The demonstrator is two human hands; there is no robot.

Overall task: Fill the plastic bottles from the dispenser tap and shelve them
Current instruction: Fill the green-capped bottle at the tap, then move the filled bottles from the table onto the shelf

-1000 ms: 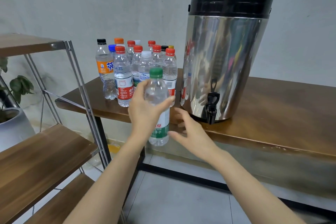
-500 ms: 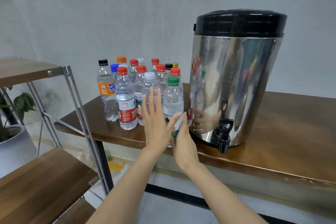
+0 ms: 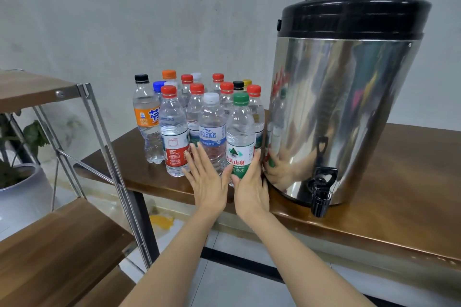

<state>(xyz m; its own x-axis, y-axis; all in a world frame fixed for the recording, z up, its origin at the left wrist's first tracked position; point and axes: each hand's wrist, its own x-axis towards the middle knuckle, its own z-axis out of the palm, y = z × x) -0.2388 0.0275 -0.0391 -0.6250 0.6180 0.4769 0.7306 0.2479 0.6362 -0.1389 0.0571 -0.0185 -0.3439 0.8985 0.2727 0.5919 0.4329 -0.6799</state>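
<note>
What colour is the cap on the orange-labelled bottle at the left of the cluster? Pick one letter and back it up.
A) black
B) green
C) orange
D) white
A: the orange-labelled bottle, at the far left of the cluster on the table, carries a black cap.
</note>
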